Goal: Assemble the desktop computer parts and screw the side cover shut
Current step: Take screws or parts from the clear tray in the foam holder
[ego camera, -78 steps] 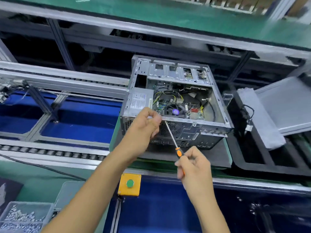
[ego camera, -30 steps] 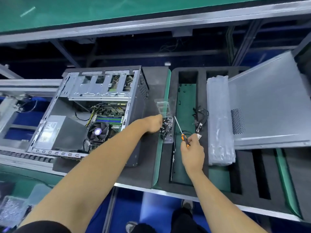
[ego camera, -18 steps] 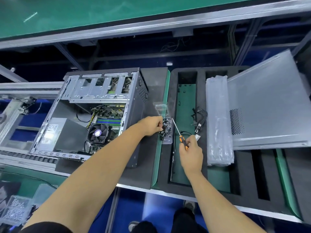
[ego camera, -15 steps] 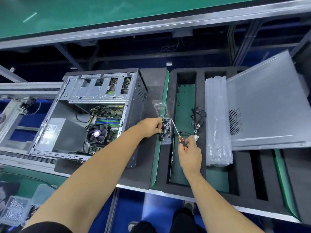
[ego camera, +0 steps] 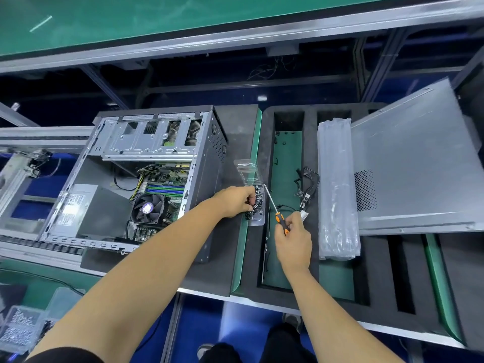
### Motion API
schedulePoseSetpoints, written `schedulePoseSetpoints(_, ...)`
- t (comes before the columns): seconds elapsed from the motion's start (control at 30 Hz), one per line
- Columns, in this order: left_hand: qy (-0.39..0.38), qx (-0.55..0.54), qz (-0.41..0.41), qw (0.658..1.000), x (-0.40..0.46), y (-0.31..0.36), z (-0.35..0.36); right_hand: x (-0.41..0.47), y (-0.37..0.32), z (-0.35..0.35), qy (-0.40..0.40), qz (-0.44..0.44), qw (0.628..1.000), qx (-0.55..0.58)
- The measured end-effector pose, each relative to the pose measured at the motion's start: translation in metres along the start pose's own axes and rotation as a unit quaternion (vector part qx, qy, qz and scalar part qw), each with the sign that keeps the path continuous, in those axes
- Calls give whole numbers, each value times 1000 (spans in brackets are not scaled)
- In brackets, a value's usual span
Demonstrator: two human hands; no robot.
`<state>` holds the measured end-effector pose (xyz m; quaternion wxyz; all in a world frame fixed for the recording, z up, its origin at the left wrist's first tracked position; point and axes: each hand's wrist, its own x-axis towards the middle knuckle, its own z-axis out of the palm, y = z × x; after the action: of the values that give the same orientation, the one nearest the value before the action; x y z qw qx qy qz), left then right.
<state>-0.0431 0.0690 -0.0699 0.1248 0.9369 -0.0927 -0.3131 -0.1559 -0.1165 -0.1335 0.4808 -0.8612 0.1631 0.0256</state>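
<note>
Clear plastic box sits open on the dark mat just right of the computer case, lid tipped back; its tray holds a heap of small dark screws. Black foam tray to the right — one long slot with a green floor holds a loose cable bundle, a bagged grey part lies across the ribs, and the side cover leans over the far right corner, perforated patch facing up. Case lies on its side, open, with fan, board and power supply showing. Bottom left, a second clear bin of silvery screws. Against half a second ago almost nothing has shifted: box, cover and case lie where they were, the left hand sits a touch deeper over the screws, the screwdriver keeps the same slant. Left hand reaches across the case's edge with fingers curled down into the screw heap, tips buried among them — pinching at the screws, though whether one is actually caught I cannot tell. Right hand grips the orange-and-black handle of the screwdriver, fingers wrapped round it, shaft angled up and left so the tip rests at the box's right rim, just beside the left fingertips. Side cover is well apart from both hands, off to the right.
</note>
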Motion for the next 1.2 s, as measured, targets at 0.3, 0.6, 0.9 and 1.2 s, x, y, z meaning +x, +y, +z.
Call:
schedulePoseSetpoints(0.3, 2, -4, -24, 1000, 1, 4, -1, 0, 1, 1, 14, -11, 1000, 11)
schedulePoseSetpoints(0.6, 2, -79, -37, 996, -2, 12, -5, 1, 2, 1, 13, 10, 1000, 11)
schedulePoseSetpoints(0.9, 22, -102, -56, 993, -3, 13, -7, 0, 0, -1, 5, 12, 1000, 21)
schedulePoseSetpoints(1.2, 92, -185, -40, 978, -15, 19, -7, -3, -9, -8, -29, 1, 1000, -9)
